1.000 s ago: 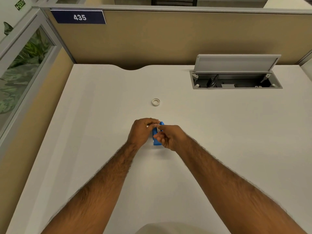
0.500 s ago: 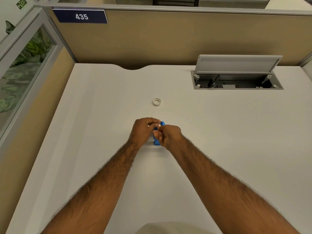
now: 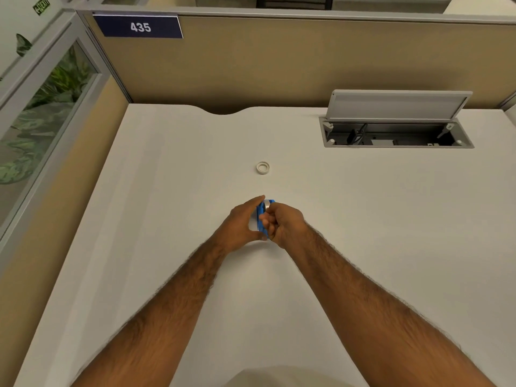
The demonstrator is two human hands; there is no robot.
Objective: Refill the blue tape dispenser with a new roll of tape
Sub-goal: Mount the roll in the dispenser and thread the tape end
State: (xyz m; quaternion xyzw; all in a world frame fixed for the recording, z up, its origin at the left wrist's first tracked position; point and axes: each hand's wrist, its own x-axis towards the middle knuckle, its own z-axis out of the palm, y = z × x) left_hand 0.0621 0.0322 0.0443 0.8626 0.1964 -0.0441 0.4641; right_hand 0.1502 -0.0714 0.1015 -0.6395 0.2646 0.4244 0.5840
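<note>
The blue tape dispenser [image 3: 262, 217] stands on edge on the white desk [image 3: 363, 219], pinched between my two hands. My left hand [image 3: 239, 226] lies along its left side, fingers stretched forward and thumb under its near end. My right hand [image 3: 285, 225] is curled against its right side with fingertips on the blue body. A pale roll of tape [image 3: 268, 203] shows at the dispenser's far top end. A small white tape ring [image 3: 263, 167] lies flat on the desk, a short way beyond the hands. Most of the dispenser is hidden by my fingers.
An open cable hatch [image 3: 396, 135] with its grey lid raised is set into the desk at the back right. Beige partition walls [image 3: 279, 65] close off the back and left, with a glass panel [image 3: 36, 121] at the left.
My left fingers have uncurled from over the dispenser's top and now lie straight along its side. The right hand has curled tighter. The roll at the far top end now shows.
</note>
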